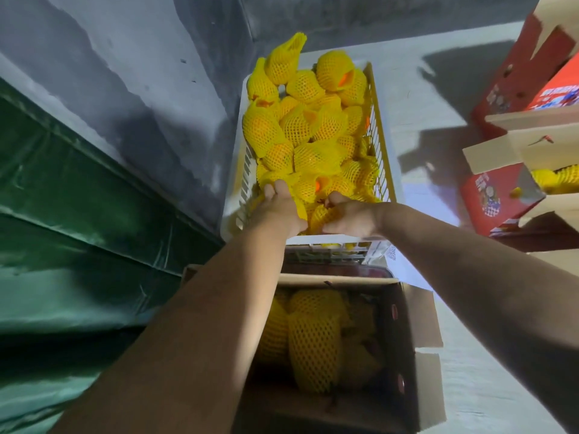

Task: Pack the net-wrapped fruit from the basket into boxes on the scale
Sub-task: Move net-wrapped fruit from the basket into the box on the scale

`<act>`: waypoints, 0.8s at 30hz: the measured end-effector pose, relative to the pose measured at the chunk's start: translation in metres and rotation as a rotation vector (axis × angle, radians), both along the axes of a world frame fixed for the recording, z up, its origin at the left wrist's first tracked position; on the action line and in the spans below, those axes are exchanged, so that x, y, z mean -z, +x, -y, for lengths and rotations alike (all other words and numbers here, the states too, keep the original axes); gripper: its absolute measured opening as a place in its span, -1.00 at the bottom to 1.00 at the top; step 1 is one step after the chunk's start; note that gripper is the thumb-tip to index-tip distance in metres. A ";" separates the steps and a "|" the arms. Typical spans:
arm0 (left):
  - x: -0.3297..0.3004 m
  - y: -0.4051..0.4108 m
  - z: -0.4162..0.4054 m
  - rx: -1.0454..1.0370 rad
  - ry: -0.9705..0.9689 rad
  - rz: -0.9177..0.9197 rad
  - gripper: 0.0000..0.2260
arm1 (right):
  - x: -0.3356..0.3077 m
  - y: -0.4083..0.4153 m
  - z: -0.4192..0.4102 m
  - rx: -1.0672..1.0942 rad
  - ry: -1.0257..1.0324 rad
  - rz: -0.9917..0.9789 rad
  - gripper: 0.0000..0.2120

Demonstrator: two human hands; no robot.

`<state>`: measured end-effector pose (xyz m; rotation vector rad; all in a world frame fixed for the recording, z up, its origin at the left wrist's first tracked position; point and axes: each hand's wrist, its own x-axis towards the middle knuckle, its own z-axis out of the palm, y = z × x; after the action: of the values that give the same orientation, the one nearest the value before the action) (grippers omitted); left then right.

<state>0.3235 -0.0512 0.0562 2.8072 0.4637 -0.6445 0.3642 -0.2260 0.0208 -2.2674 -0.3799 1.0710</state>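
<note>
A white slatted basket [383,126] ahead of me is heaped with orange fruit in yellow foam nets [300,120]. At its near end my left hand [282,205] grips one netted fruit [300,189], fingers curled over its top. Beside it my right hand [351,216] grips another netted fruit [322,214] low in the basket. Below my forearms an open cardboard box [404,327] holds a few netted fruit [313,336]. The scale under the box is hidden.
A dark grey wall and a green sheet [78,230] close the left side. At the right stand red printed cartons [501,195] with open flaps, one holding netted fruit. Pale floor lies between the basket and those cartons.
</note>
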 end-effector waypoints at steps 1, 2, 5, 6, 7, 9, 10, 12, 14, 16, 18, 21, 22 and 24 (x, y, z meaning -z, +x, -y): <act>0.001 0.000 0.000 -0.008 -0.015 -0.001 -0.25 | 0.001 0.000 0.000 0.024 0.034 -0.005 -0.45; 0.001 0.000 -0.001 -0.020 -0.028 -0.017 -0.19 | 0.002 -0.001 0.000 0.041 0.056 -0.011 -0.42; 0.004 0.000 -0.002 -0.018 0.019 -0.098 -0.26 | 0.003 0.000 0.000 0.025 0.034 0.030 -0.21; 0.005 0.000 -0.002 -0.021 0.032 -0.110 -0.32 | 0.004 0.001 0.000 0.005 0.025 0.053 -0.21; 0.006 0.000 -0.003 -0.026 0.035 -0.108 -0.32 | 0.004 0.002 0.000 -0.015 0.008 0.068 -0.18; 0.007 0.000 -0.003 -0.019 0.028 -0.054 -0.28 | 0.003 0.001 0.002 -0.020 -0.031 0.106 -0.05; 0.006 -0.001 -0.001 -0.027 0.010 0.002 -0.28 | 0.002 0.001 0.003 0.008 -0.013 0.120 -0.01; 0.000 -0.002 0.004 -0.073 -0.043 0.141 -0.33 | -0.001 -0.003 0.007 0.078 0.115 0.142 -0.08; -0.012 -0.004 0.009 -0.107 -0.076 0.279 -0.39 | -0.006 -0.009 0.011 0.120 0.237 0.221 -0.21; -0.029 -0.009 0.014 -0.144 -0.202 0.415 -0.40 | -0.018 -0.017 0.013 0.209 0.396 0.282 -0.38; -0.053 -0.020 0.019 -0.191 -0.524 0.564 -0.48 | -0.041 -0.027 0.014 0.346 0.577 0.284 -0.53; -0.095 -0.053 0.027 -0.188 -0.905 0.728 -0.48 | -0.093 -0.052 0.011 0.369 0.711 0.310 -0.53; -0.105 -0.068 0.028 -0.166 -0.949 0.785 -0.45 | -0.111 -0.064 0.011 0.345 0.733 0.325 -0.50; -0.122 -0.101 0.023 -0.183 -1.017 0.869 -0.40 | -0.142 -0.093 0.011 0.302 0.770 0.350 -0.43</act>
<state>0.2227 -0.0744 0.1784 1.7677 0.1283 0.3413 0.2709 -0.2371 0.1630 -1.7167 -0.4702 0.2798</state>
